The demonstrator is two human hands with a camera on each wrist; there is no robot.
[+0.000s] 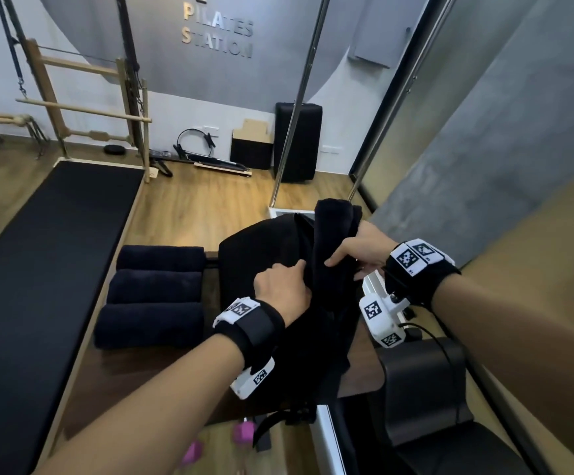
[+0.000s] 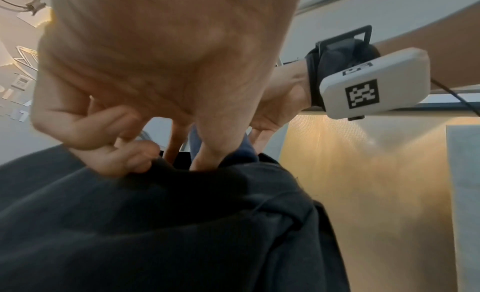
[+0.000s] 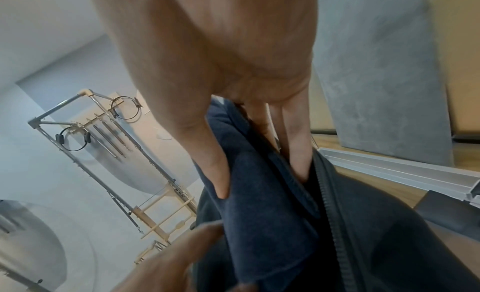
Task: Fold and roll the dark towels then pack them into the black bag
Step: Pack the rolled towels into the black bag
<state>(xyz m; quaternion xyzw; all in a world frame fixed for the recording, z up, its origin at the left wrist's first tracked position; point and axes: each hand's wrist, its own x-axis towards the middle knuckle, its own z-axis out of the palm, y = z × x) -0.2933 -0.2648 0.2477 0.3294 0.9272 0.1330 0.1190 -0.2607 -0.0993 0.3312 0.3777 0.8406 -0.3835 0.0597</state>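
- Your left hand (image 1: 280,286) grips the near lip of the black bag (image 1: 254,245), fingers curled into the fabric to hold the mouth apart; the left wrist view shows the cloth bunched under your knuckles.
- Your right hand (image 1: 356,250) is closed round a dark towel (image 1: 333,228), thumb on the side facing you and fingers behind, just across the bag's opening from your left grip.
- From that grip the towel runs down into the opening and its top stands above your fingers, so I judge it is only partly in. In the right wrist view it sits beside the bag's zipper (image 3: 335,214).
- Just left of your left hand, three rolled towels (image 1: 152,293) lie side by side on the wooden surface (image 1: 134,368), touching one another and close to the bag.
- Progress, as I read it: folding and rolling look finished for these four; packing has barely begun, with one going in and three waiting. What the bag already holds is hidden.
- Beyond your hands, on the far wall, raised letters (image 1: 217,34) read "PILATES STATION".
- The wrist units carry only black-and-white square markers; no brand is legible on bag or towels.
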